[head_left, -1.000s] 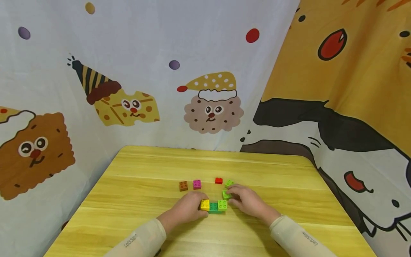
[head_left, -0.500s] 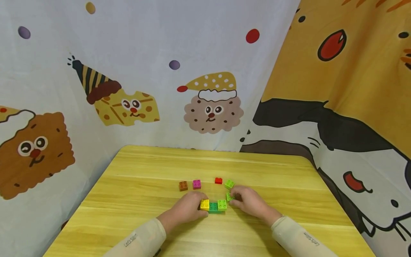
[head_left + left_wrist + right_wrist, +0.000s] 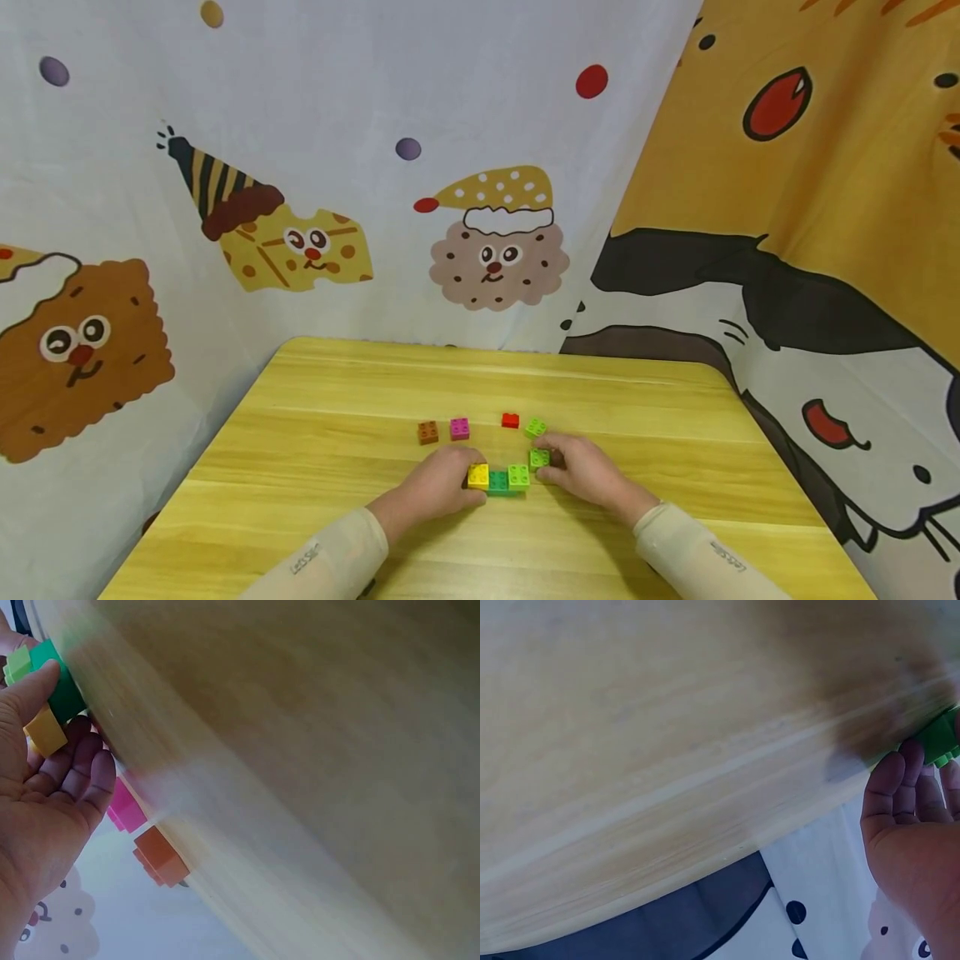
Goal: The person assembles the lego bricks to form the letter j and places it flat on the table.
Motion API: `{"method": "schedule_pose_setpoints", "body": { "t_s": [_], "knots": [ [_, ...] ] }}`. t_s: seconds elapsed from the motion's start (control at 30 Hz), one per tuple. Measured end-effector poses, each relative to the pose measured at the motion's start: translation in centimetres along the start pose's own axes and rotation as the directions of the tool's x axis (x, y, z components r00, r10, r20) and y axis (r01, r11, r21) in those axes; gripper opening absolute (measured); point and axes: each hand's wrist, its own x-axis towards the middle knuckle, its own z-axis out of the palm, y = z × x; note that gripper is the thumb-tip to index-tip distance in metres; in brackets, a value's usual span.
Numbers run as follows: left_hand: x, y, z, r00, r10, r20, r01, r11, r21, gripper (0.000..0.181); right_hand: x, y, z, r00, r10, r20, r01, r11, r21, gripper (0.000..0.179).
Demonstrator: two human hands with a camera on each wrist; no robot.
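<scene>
My left hand (image 3: 442, 483) grips the left end of a small toy brick build. Its base is a dark green brick (image 3: 498, 482), with a yellow brick (image 3: 477, 477) on the left end and a lime green brick (image 3: 518, 476) on the right. In the left wrist view the thumb lies against the dark green brick (image 3: 66, 694). Just right of the build, my right hand (image 3: 585, 473) pinches a loose lime brick (image 3: 538, 459) between thumb and fingers. Another lime brick (image 3: 536, 427) lies close beyond those fingers. The right wrist view shows only part of a green brick (image 3: 937, 740) at the fingertips.
Behind the build, a brown brick (image 3: 428, 432), a magenta brick (image 3: 459, 429) and a smaller red brick (image 3: 510, 421) lie in a loose row on the wooden table (image 3: 360, 383). A printed cloth (image 3: 360, 100) hangs behind the table's far edge.
The right fingers have shifted the nearer lime brick slightly right, away from the build, and it sits straighter. The left hand and the build have stayed almost still.
</scene>
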Motion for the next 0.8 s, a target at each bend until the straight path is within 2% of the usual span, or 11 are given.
{"method": "schedule_pose_setpoints", "body": {
  "t_s": [0.2, 0.43, 0.63, 0.8],
  "knots": [
    [0.0, 0.0, 0.1, 1.0, 0.002, -0.002, -0.002, 1.0, 0.013, 0.046, -0.1, -0.3, -0.3, 1.0, 0.026, 0.002, -0.026, 0.999, 0.044, 0.039],
    [0.0, 0.1, 0.1, 1.0, 0.002, -0.005, -0.002, 1.0, 0.016, 0.047, 0.2, -1.2, -1.1, 0.998, 0.056, -0.003, -0.055, 0.984, 0.168, 0.04],
    [0.0, 0.1, 0.0, 1.0, 0.002, -0.01, -0.002, 1.0, 0.008, 0.045, 0.4, -2.1, -1.9, 0.999, 0.036, -0.023, -0.03, 0.977, 0.213, 0.038],
    [0.0, 0.1, -0.1, 1.0, 0.014, -0.015, -0.014, 1.0, -0.005, 0.042, 0.2, -3.0, -2.2, 1.0, 0.01, 0.025, -0.016, 0.964, 0.265, 0.044]
  ]
}}
